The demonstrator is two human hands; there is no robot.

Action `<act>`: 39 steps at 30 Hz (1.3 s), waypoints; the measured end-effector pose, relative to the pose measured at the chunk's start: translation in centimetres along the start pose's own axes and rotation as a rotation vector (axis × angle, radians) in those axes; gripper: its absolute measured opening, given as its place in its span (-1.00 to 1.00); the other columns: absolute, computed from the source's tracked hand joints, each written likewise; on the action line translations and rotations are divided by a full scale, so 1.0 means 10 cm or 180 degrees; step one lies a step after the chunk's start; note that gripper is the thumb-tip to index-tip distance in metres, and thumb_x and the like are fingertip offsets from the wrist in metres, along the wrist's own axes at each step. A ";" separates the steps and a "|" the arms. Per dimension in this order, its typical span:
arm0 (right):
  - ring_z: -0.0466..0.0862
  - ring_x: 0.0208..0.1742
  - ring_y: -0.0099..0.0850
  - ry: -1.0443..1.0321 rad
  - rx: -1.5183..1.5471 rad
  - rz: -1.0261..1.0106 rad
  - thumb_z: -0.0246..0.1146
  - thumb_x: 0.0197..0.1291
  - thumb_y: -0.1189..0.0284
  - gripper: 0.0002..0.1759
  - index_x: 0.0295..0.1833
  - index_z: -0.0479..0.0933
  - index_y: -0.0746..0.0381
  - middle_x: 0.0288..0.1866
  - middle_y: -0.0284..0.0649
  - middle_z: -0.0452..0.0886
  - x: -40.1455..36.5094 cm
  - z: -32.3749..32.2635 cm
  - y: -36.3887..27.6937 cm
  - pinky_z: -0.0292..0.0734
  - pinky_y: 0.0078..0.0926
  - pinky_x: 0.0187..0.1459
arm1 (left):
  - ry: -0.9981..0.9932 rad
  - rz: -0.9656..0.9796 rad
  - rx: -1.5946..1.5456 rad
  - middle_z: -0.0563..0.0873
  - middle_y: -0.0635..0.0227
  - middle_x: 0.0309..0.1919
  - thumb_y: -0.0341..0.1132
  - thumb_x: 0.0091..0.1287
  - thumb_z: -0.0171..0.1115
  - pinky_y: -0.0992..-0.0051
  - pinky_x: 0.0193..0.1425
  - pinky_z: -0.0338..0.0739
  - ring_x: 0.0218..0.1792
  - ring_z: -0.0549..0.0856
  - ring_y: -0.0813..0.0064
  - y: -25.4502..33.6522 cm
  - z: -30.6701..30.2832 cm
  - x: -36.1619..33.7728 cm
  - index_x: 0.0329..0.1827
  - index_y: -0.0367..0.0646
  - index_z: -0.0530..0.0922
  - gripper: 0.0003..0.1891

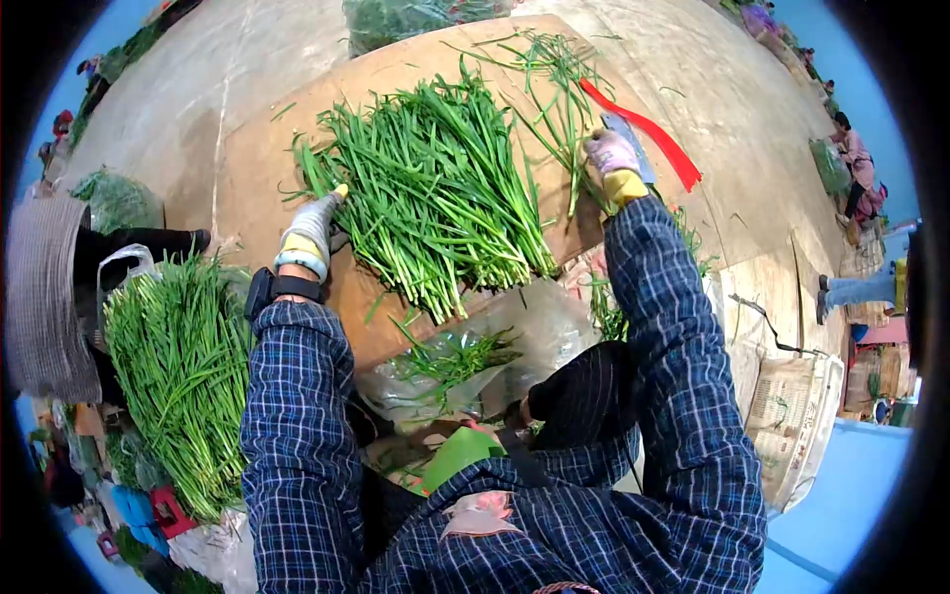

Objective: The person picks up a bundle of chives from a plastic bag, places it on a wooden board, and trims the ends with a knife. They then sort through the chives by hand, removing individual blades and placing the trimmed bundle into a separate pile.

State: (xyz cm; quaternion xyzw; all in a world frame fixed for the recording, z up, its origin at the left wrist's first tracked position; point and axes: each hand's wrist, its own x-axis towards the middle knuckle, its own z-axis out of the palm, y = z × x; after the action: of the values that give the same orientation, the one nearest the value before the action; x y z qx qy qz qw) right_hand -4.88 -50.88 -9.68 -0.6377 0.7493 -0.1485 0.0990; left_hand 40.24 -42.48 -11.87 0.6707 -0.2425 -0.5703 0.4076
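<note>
A broad pile of long green garlic chives lies on a brown cardboard sheet in front of me. My left hand, in a pale glove with yellow fingertips, is at the pile's left edge, fingers stretched out against the leaves. Beyond the pile's right side, my gloved right hand is curled beside a flat blue-grey object; what its fingers hold is hidden. A red strip lies close to that hand. Loose, thin chive stalks are scattered at the sheet's far right.
Another heap of chives stands at my left, beside a person in a grey knitted top. Clear plastic with chive scraps lies before my knees. A white crate is at right; a full plastic bag sits far ahead.
</note>
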 end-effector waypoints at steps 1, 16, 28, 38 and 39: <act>0.56 0.04 -0.07 -0.0362 -0.0179 0.0195 0.19 0.06 0.15 -0.53 0.00 0.54 0.25 -0.02 0.04 0.58 0.00 -0.13 0.00 0.44 -0.25 0.08 | 0.0030 -0.0116 0.0059 0.60 0.40 -0.09 0.00 0.16 0.29 0.46 -0.14 0.47 -0.18 0.55 0.44 0.00 -0.02 0.02 0.04 -0.05 0.49 -0.53; 0.63 -0.08 -0.19 -0.1755 0.0987 0.0155 0.39 -0.18 -0.13 -0.20 -0.05 0.57 0.38 -0.11 0.00 0.64 -0.44 0.42 -1.93 0.49 -0.34 -0.06 | -0.0477 0.0025 0.0911 0.45 0.06 0.21 0.22 0.06 0.28 0.36 0.27 0.25 0.22 0.40 0.28 0.34 0.49 0.03 0.28 -0.29 0.34 -0.13; 0.59 -0.08 -0.45 -0.2508 0.3842 -0.1641 0.30 0.10 0.40 -0.49 0.16 0.37 0.32 -0.06 -0.23 0.59 -1.33 -0.46 -2.43 0.51 -0.51 -0.05 | -0.1705 0.1406 -0.0496 0.69 0.34 -0.25 -0.26 0.15 0.32 0.52 -0.24 0.64 -0.31 0.68 0.50 0.99 0.27 -1.22 -0.02 -0.21 0.56 -0.65; 0.40 0.23 -0.39 -0.2062 0.3521 -0.3019 0.53 -0.21 0.40 0.03 0.36 0.08 0.28 0.24 -0.20 0.42 -1.36 -0.58 -2.52 0.28 -0.42 0.27 | -0.1365 0.3352 0.1121 0.55 0.31 0.09 -0.06 0.01 0.46 0.38 0.20 0.37 0.11 0.48 0.41 0.89 -0.08 -1.29 0.24 -0.14 0.37 -0.26; 0.42 0.21 -0.40 -0.2184 0.3504 -0.3118 0.49 -0.16 0.42 -0.03 0.35 0.09 0.29 0.21 -0.16 0.43 -1.29 -0.43 -2.51 0.29 -0.43 0.25 | -0.0799 0.4236 0.2587 0.54 0.28 0.10 -0.08 0.04 0.43 0.39 0.21 0.38 0.10 0.49 0.38 0.88 -0.06 -1.09 0.24 -0.13 0.37 -0.30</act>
State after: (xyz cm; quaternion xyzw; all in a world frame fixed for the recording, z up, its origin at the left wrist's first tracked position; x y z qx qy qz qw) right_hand 19.11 -41.35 2.60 -0.7632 0.1328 -0.3184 0.5464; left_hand 39.47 -38.53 1.58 0.4116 -0.8265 -0.1446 0.3557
